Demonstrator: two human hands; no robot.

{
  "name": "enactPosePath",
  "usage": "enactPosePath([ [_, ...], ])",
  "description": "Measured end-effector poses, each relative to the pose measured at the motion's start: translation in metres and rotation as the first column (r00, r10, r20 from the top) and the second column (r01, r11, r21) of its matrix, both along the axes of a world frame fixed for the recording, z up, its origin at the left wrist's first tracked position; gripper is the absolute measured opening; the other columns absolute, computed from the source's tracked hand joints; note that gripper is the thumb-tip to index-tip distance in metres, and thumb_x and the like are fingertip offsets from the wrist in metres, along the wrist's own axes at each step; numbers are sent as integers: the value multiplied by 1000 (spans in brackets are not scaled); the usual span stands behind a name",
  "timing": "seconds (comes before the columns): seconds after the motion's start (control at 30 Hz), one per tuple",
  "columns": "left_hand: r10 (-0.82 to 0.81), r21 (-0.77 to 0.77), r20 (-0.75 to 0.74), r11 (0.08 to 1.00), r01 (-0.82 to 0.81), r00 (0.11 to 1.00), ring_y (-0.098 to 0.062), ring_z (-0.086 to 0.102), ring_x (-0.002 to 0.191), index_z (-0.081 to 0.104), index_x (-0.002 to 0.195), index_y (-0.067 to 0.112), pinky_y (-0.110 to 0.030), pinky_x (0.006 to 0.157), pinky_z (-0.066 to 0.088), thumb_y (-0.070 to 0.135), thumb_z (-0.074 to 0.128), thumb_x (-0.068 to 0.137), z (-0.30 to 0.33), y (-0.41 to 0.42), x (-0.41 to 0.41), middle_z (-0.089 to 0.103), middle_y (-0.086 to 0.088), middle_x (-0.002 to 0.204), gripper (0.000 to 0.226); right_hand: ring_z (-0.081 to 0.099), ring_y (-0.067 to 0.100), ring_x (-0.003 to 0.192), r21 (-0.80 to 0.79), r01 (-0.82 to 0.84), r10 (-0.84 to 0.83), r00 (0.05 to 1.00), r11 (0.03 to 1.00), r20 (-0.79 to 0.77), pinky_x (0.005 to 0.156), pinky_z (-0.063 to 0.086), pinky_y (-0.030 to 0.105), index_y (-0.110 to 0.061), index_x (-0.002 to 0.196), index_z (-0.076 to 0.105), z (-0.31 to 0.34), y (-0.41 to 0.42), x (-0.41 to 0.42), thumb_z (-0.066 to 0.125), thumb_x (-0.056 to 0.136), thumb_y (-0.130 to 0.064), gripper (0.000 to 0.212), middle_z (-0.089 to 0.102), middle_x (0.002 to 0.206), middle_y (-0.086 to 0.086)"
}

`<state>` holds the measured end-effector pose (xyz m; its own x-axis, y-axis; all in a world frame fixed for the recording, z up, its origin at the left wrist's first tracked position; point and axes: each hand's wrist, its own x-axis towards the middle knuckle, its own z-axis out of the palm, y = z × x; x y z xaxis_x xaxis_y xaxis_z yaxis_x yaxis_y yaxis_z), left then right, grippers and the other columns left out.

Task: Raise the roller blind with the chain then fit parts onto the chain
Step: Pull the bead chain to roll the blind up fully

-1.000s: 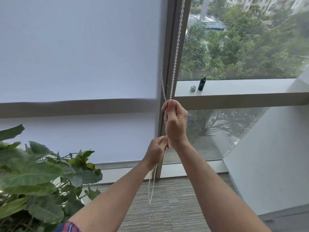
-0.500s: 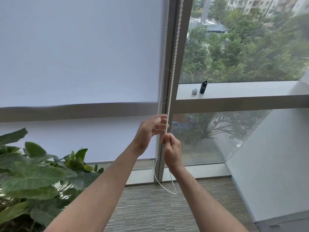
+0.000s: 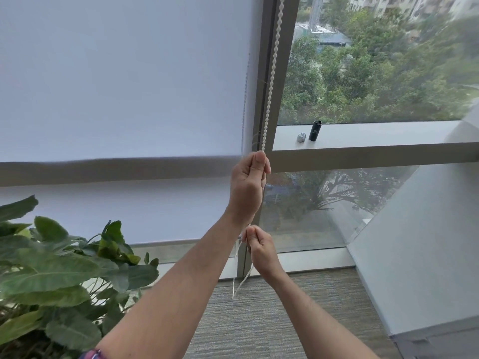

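From my feed: left hand is up high, fist curled tight round the white beaded plastic chain, gripping it right at the level of the grey horizontal window bar. Above the fist the chain runs taut, up along the grey vertical window frame post and out of the top of view.

Right hand sits lower, just under the left wrist, fingers pinched on the same chain. Below it the slack loop hangs down in front of the post base, over the grey striped carpet. The loop is blurred, so I can't tell the two strands apart.

White fabric roller blind covers the left pane, with its bottom edge level with the left fist. Below that edge there is a grey band, then more pale surface; I can't tell whether that is blind or frosted glass.

Parts are well apart from both hands, on the pale window ledge to the right of the post: a small silver metal clip-like piece and, just beside it, a black upright cylinder.

Large green-leafed plant bottom left. Trees and buildings outside the right pane.
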<state>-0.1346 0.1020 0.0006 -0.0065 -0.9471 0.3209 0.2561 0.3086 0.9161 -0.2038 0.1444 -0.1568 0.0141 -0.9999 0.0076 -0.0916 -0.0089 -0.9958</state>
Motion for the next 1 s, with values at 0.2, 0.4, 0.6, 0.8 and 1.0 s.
enactPosePath([
  [0.2, 57, 13, 62, 998, -57, 996, -10, 25, 41, 50, 62, 25, -22, 39, 21, 31, 44, 101, -17, 1, -4, 34, 9, 47, 39, 67, 12, 108, 69, -192, 193, 981, 979, -18, 95, 49, 34, -31, 103, 75, 21, -19, -23, 51, 94, -40, 27, 76, 107, -3],
  [0.4, 79, 99, 125, 991, -92, 989, -6, 33, 46, 51, 59, 24, -26, 49, 28, 28, 45, 98, -63, 7, 7, 40, 12, 46, 39, 62, 23, 121, -33, -44, 51, 965, 999, 257, 102, 47, 42, -16, 122, 69, 57, -37, -32, 50, 83, -19, 43, 71, 122, 8],
  [0.6, 48, 194, 189, 977, -85, 981, -10, 31, 47, 54, 60, 26, -32, 47, 24, 30, 47, 97, -94, 15, 5, 40, 11, 51, 37, 64, 23, 78, -273, 17, 96, 913, 962, 396, 71, 52, 35, -10, 108, 70, 141, -44, -10, 43, 100, -40, 41, 68, 88, 11],
  [0.8, -40, 345, 226, 937, -42, 973, -9, 24, 41, 48, 64, 19, -24, 40, 18, 17, 43, 104, -141, 33, 13, 30, 11, 45, 41, 27, 8, 49, -346, 93, 48, 924, 934, 379, 46, 18, 27, -17, 79, 64, 177, -52, 10, 38, 103, -30, 38, 36, 57, -6],
  [1.0, -138, 353, 379, 936, -5, 915, -10, 25, 45, 51, 66, 18, -29, 46, 21, 25, 46, 103, -157, 35, 24, 30, 12, 44, 38, 28, 16, 46, -360, 254, -157, 948, 898, 276, 44, 21, 30, -20, 64, 50, 143, -47, 12, 42, 101, -27, 39, 34, 52, 5],
])
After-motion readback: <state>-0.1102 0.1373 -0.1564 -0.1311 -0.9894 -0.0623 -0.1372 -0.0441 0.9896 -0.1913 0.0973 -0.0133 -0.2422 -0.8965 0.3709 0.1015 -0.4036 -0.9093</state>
